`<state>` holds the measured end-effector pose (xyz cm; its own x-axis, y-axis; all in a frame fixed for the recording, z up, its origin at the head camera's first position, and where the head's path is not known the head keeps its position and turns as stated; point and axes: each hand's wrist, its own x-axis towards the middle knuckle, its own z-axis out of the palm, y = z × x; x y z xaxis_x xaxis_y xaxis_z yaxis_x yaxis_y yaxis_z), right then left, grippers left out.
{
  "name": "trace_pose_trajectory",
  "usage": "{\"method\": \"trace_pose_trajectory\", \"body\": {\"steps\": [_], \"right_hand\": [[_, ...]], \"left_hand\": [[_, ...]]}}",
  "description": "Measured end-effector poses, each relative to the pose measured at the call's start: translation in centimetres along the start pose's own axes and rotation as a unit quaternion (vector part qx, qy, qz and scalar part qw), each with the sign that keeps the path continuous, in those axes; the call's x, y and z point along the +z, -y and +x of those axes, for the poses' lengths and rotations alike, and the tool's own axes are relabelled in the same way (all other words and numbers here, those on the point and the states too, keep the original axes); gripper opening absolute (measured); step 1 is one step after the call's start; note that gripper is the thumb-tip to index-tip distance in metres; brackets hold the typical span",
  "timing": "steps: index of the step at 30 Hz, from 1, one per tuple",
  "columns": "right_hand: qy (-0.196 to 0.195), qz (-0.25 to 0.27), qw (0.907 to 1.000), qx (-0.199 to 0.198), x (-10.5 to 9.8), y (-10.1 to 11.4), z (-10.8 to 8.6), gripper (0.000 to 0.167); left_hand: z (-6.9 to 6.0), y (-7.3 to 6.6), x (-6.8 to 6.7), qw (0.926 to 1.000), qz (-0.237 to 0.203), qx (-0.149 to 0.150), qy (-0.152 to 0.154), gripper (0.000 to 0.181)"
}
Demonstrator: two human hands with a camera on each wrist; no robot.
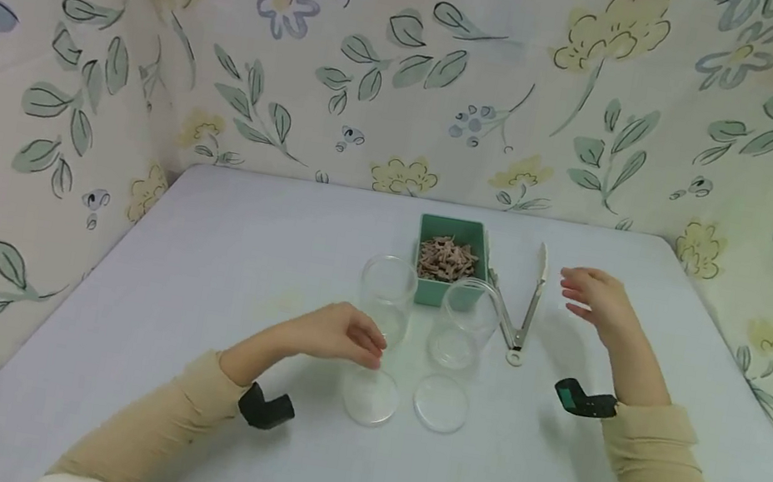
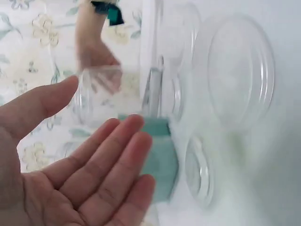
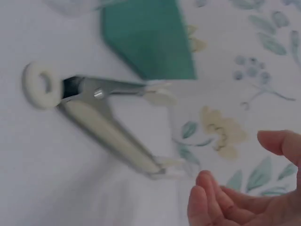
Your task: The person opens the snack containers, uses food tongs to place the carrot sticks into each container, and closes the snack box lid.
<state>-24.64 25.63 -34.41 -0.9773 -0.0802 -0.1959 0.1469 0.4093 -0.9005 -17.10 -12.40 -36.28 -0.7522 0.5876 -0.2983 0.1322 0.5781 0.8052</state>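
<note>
My left hand (image 1: 334, 332) hovers with relaxed, gently bent fingers by the left clear jar (image 1: 388, 279), above a round transparent lid (image 1: 369, 398). The left wrist view shows its palm and spread thumb holding nothing. A second clear jar (image 1: 455, 345) stands to the right, and another round lid (image 1: 441, 404) lies in front of it. Metal tongs (image 1: 527, 322) lie spread apart, light tips pointing away. Right of them my right hand (image 1: 597, 300) is raised, thumb and fingers apart and nothing between them. The right wrist view shows the tongs (image 3: 110, 134) apart from its fingertips.
Behind the jars sits a green rectangular container (image 1: 431, 292) with small brown strip-like pieces (image 1: 446, 259) inside. One tong arm runs close along its right side. The white table (image 1: 240, 252) meets a floral cloth (image 1: 390, 124) at the back and sides.
</note>
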Motion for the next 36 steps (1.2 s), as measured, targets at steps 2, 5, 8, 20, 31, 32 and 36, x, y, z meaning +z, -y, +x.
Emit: {"method": "trace_pose_trajectory", "body": {"steps": [2, 5, 8, 20, 31, 32, 36], "right_hand": [[0.019, -0.095, 0.9934, 0.062, 0.9, -0.7, 1.5, 0.081], [0.037, -0.222, 0.9673, 0.117, 2.9, -0.9, 3.3, 0.094], [0.039, -0.328, 0.9366, 0.117, 4.6, -0.4, 4.5, 0.093], [-0.028, -0.391, 0.9144, 0.1, 7.7, -1.2, 5.5, 0.101], [-0.046, -0.321, 0.9422, 0.083, 5.7, -1.9, 5.5, 0.102], [-0.056, -0.32, 0.9422, 0.081, 5.4, -1.9, 5.3, 0.103], [-0.096, -0.326, 0.939, 0.055, 4.4, -2.2, 4.9, 0.102]], "left_hand": [[0.1, 0.6, -1.5, 0.9977, 0.053, -0.039, -0.013, 0.045], [0.4, 1.5, -2.8, 0.9893, 0.104, -0.099, -0.026, 0.07], [1.6, 2.5, -3.0, 0.9911, 0.046, -0.114, -0.051, 0.093], [5.5, 2.5, 1.0, 0.9529, -0.182, -0.044, -0.239, 0.113], [5.8, 2.1, 2.2, 0.9301, -0.197, -0.003, -0.31, 0.093], [5.7, 2.0, 2.1, 0.9289, -0.195, -0.004, -0.315, 0.091], [5.5, 1.6, 1.7, 0.9264, -0.176, -0.021, -0.332, 0.087]]}}
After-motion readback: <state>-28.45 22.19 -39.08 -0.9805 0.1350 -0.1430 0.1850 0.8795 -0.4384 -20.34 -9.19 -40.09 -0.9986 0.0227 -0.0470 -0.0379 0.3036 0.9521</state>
